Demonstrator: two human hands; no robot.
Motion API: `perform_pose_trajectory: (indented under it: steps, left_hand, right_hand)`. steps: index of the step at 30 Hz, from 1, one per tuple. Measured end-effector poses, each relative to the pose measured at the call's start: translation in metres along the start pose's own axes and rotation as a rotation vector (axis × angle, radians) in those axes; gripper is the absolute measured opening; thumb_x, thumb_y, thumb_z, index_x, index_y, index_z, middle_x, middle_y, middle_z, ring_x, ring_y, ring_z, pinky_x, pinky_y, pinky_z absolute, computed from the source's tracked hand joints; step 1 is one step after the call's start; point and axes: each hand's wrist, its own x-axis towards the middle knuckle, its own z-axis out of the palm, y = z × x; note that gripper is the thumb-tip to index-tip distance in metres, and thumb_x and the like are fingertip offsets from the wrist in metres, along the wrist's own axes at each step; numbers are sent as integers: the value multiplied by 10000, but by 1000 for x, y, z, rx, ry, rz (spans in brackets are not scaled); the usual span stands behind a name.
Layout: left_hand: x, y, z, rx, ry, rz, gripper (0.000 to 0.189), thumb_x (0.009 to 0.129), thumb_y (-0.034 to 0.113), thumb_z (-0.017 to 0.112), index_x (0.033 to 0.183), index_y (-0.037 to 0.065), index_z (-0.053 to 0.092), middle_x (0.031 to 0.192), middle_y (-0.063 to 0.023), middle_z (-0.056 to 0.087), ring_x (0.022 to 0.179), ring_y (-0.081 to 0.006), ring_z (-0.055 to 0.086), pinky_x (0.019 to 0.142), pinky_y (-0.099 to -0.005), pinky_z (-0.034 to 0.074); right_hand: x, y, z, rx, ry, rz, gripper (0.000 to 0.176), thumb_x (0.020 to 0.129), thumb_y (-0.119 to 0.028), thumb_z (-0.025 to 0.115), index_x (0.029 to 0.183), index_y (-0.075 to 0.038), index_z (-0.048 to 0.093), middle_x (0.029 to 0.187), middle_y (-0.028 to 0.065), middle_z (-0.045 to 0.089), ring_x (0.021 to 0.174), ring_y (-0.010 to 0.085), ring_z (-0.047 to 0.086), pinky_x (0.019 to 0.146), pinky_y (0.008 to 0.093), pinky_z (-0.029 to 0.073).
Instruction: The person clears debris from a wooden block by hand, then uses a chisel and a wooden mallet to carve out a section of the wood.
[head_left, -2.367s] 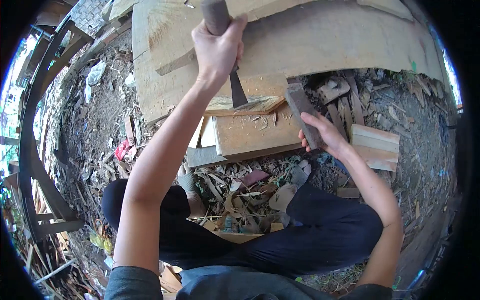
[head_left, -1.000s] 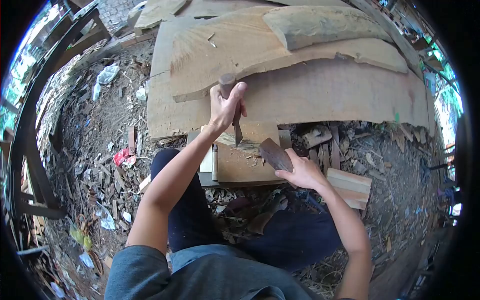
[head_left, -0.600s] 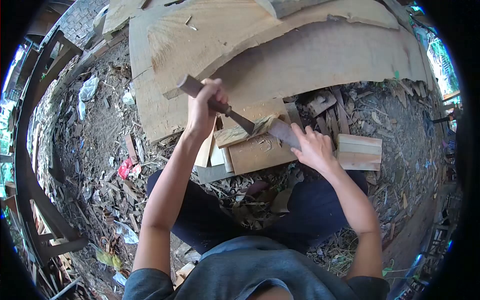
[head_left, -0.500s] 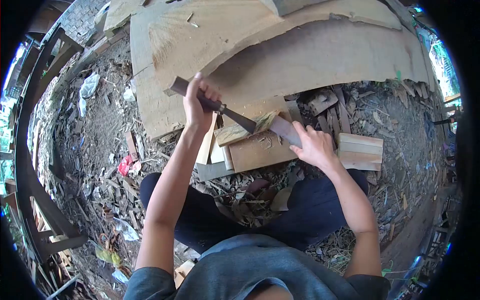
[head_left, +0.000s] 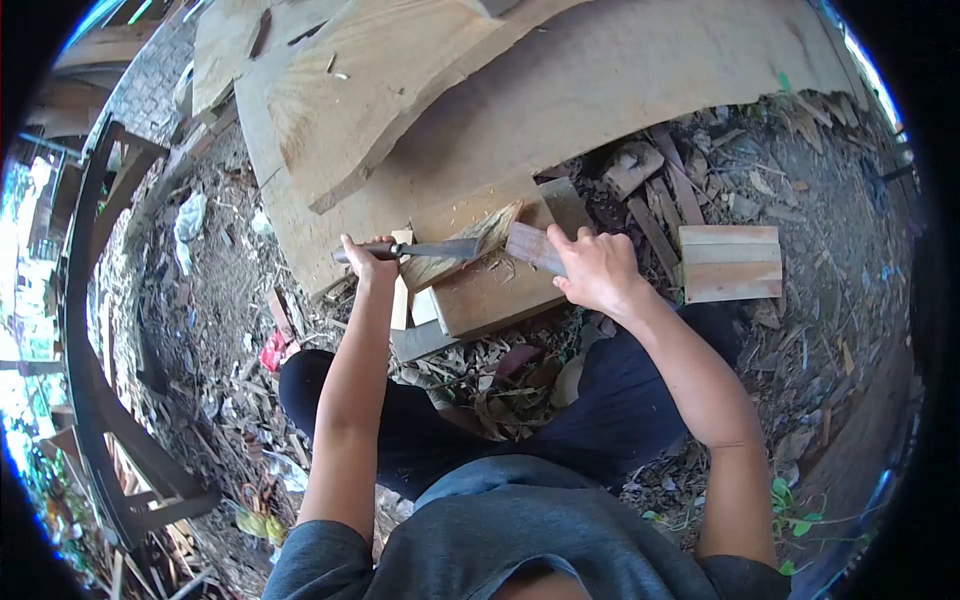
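Finding at left a dark wooden frame (head_left: 82, 300), with crumpled clear plastic (head_left: 188, 225) to its right on littered ground, contents too small to tell. Nearer, noting a yellow-green plastic bundle (head_left: 260, 525), contents likewise unclear, then a red scrap (head_left: 273, 350) just beside 1 of 2 dark-clad knees. Clasping a chisel (head_left: 440, 249) by its handle in the left hand (head_left: 370, 262), with its blade across a mottled wood piece (head_left: 497, 228), hiding part of it. Seeing that piece at centre, slanted on a thick board (head_left: 490, 305) strewn with shavings, with pale offcuts (head_left: 400, 305) at left and broad slabs (head_left: 600, 90) filling the far side. Grasping a wooden block (head_left: 533, 250) in the right hand (head_left: 603, 272), with its left end just beside the mottled piece; cannot tell if touching. Beyond, seeing scattered scraps (head_left: 634, 168); at right, a flat pale-striped panel (head_left: 730, 262) on the ground.
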Motion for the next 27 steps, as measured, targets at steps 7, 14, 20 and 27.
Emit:
perform_pose_trajectory:
  steps: [7, 14, 20, 27]
  left_hand:
    - [-18, 13, 10, -19, -221, -76, 460, 956, 506, 262, 944, 57, 360, 832, -122, 469, 687, -252, 471, 627, -417, 469]
    - [-120, 24, 42, 441, -758, 598, 267, 984, 213, 498, 1170, 22, 490, 1021, -115, 580, 930, -232, 610, 856, -431, 534]
    - [-144, 17, 67, 834, -800, 1041, 117, 882, 119, 687, 904, 16, 638, 799, -41, 664, 745, -114, 643, 682, -288, 542]
    - [-200, -10, 106, 362, -702, 884, 276, 898, 216, 681, 721, 43, 558, 560, -39, 546, 453, -124, 537, 414, -259, 434]
  right_hand:
    - [-1, 4, 3, 44, -19, 13, 636, 775, -347, 724, 1306, -103, 474, 952, 160, 661, 832, 289, 697, 682, 403, 529]
    - [2, 3, -3, 27, -42, 5, 633, 763, -351, 730, 1293, -103, 487, 955, 151, 667, 839, 287, 698, 691, 407, 529]
    - [5, 3, -8, 24, -60, 0, 626, 751, -336, 736, 1283, -106, 498, 920, 152, 675, 823, 301, 697, 686, 412, 533]
    - [4, 7, -2, 78, -81, 12, 679, 750, -350, 738, 1311, -104, 446, 940, 195, 656, 836, 358, 681, 719, 446, 528]
